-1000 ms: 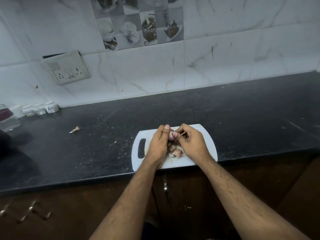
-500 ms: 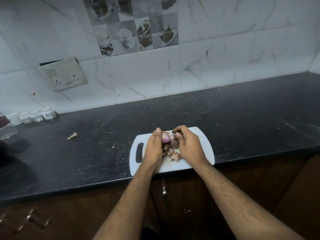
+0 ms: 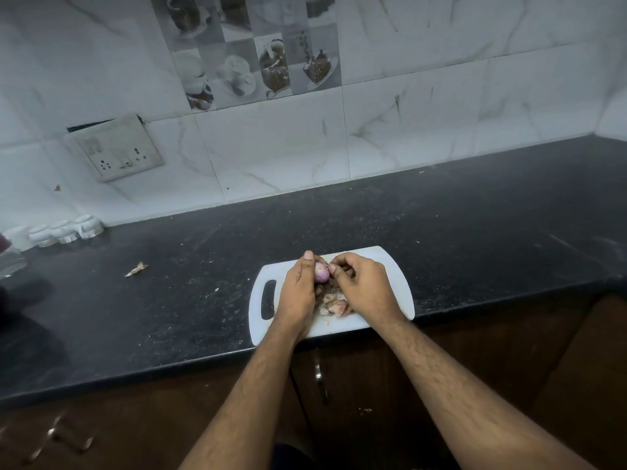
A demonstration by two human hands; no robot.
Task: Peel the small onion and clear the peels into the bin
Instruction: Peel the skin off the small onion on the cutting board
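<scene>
Pinkish-purple and glossy, the small onion [image 3: 321, 272] is held above the far half of a white cutting board [image 3: 390, 266], which lies at the front edge of a black speckled countertop [image 3: 441, 232]. The onion is gripped by the left hand [image 3: 298, 293], whose fingers are curled around its left side with the thumb raised above it. The right hand [image 3: 364, 286] is brought in from the other side; its fingertips [image 3: 331, 268] are pinched together against the onion's right flank, apparently on a bit of skin (the scrap itself is too small to be made out). Both hands are thus closed, the left on the onion, the right at its surface.

Below the hands, a heap of peels [image 3: 334, 305] in brown and pale pink is seen on the board, between the two wrists. The board's handle slot [image 3: 268, 299] is turned to the left. One stray dry peel [image 3: 136, 269] is left on the countertop well away to the left of the board.

At the far left, against the marble-patterned wall tiles [image 3: 271, 147], a row of small white jars [image 3: 64, 230] is lined up, and a switch-and-socket plate [image 3: 118, 152] is mounted on the wall above them. A panel of decorative tiles [image 3: 251, 52] printed with cups is set higher on the wall. Dark wooden cabinet fronts [image 3: 509, 351] are visible beneath the counter edge.
</scene>
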